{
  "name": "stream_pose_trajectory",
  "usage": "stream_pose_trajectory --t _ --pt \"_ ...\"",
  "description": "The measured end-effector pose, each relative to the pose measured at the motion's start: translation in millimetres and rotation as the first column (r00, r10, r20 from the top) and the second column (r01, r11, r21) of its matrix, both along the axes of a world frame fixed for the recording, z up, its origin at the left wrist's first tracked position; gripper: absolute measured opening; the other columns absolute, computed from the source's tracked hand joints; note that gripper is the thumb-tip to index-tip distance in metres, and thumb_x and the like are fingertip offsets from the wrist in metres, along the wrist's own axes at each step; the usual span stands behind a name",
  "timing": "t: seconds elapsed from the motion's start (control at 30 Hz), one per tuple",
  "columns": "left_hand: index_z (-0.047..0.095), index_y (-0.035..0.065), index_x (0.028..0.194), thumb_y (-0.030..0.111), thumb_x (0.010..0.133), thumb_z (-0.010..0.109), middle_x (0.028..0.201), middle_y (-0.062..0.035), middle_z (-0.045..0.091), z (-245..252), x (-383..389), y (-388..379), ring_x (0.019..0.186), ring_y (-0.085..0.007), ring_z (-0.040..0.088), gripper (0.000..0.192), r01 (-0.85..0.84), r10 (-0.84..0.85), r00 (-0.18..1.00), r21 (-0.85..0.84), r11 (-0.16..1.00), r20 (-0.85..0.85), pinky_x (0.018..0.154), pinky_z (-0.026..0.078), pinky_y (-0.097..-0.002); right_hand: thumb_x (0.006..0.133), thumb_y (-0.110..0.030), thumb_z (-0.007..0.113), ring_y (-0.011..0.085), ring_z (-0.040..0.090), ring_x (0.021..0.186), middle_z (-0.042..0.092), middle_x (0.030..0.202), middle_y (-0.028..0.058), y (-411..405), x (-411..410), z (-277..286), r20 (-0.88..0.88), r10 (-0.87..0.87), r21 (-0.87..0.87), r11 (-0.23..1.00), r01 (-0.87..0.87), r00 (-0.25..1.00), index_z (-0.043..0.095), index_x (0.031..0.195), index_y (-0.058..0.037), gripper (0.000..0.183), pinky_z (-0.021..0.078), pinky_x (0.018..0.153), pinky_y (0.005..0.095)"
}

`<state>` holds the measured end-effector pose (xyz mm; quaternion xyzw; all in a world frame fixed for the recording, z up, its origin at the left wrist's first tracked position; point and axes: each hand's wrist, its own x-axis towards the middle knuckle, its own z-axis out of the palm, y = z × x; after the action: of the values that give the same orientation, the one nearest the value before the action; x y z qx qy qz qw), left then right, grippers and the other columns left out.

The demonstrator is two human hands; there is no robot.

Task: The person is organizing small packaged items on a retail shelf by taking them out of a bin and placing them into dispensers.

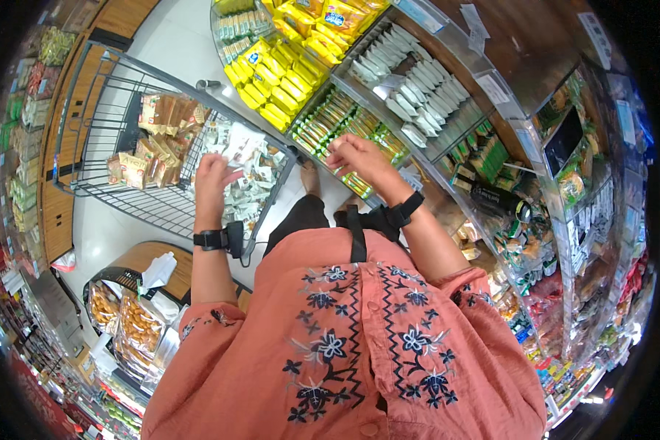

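My left hand [214, 175] is over the near end of a wire shopping cart [126, 192], above a heap of small white wrapped packets [256, 190]. A larger-looking white packet [245, 144] shows right beside its fingertips; whether they hold it is unclear. With fingers curled, my right hand [357, 159] hovers over a shelf bin of green and brown wrapped snack packets [330, 118]. No item can be made out in its fingers, and their inner side is partly hidden. Brown and cream snack bags [157, 159] stand in the cart's far part.
Yellow bags [278, 82] fill the bin beyond, and silver-white packets [418, 88] lie in the compartment to the right. A tall shelf unit [528, 137] curves along my right. Clear boxes of brown snacks [140, 324] sit on a wooden stand [168, 269] at lower left.
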<state>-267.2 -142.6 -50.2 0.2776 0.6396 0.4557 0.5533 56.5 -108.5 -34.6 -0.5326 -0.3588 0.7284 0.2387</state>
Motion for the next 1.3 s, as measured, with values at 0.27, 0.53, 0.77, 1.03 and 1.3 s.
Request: stream_pose_trajectory --t 0.27,0.53,0.77,1.03,1.3 --pt "0.051 0.0036 0.103 0.015 0.093 0.054 0.095 -0.0125 0.064 57.6 108.8 38.5 0.078 -0.0214 0.066 0.015 0.218 -0.245 0.914 0.120 0.969 0.324 0.069 0.057 -0.0355 0.096 -0.033 0.052 0.0154 0.063 0.081 0.064 0.095 0.0083 0.8 27.5 48.2 -0.190 -0.122 0.112 0.983 0.145 0.974 0.056 0.111 -0.0038 0.033 0.0522 0.069 0.0289" --pt "0.052 0.0028 0.104 0.019 0.093 0.055 0.092 -0.0098 0.064 78.0 169.0 42.7 0.074 -0.0173 0.064 0.020 0.397 -0.407 0.872 0.095 0.913 0.273 0.064 0.055 -0.0291 0.094 -0.026 0.057 0.0142 0.064 0.082 0.063 0.096 0.0072 -5.6 54.7 56.4 -0.335 -0.222 0.095 0.959 0.267 0.916 0.054 0.115 -0.0009 0.033 0.0528 0.070 0.0263" --pt "0.052 0.0022 0.115 0.025 0.095 0.055 0.097 -0.0067 0.063 84.6 195.6 47.6 0.080 -0.0134 0.062 0.030 0.482 -0.496 0.841 0.117 0.868 0.215 0.067 0.052 -0.0265 0.093 -0.021 0.058 0.0127 0.064 0.075 0.064 0.092 0.0070 -10.2 71.0 41.6 -0.400 -0.304 0.074 0.930 0.361 0.865 0.056 0.107 -0.0011 0.024 0.0539 0.067 0.0242" --pt "0.052 0.0005 0.121 0.027 0.089 0.064 0.100 -0.0051 0.062 77.5 205.9 55.1 0.080 -0.0088 0.058 0.043 0.603 -0.604 0.797 0.060 0.795 0.005 0.064 0.048 -0.0230 0.092 -0.027 0.058 0.0134 0.065 0.075 0.066 0.089 0.0063 -4.8 77.8 30.8 -0.302 -0.319 0.145 0.916 0.374 0.898 0.058 0.105 -0.0014 0.029 0.0530 0.066 0.0283" --pt "0.052 0.0021 0.119 0.024 0.085 0.067 0.098 -0.0058 0.062 69.8 209.8 84.7 0.080 -0.0106 0.058 0.043 0.506 -0.500 0.861 0.054 0.861 -0.093 0.066 0.048 -0.0240 0.089 -0.018 0.049 0.0407 0.062 0.081 0.066 0.086 0.0206 23.7 115.8 -36.7 0.426 -0.473 0.688 0.723 0.063 0.771 0.062 0.099 -0.0033 0.022 0.0486 0.072 0.0454"
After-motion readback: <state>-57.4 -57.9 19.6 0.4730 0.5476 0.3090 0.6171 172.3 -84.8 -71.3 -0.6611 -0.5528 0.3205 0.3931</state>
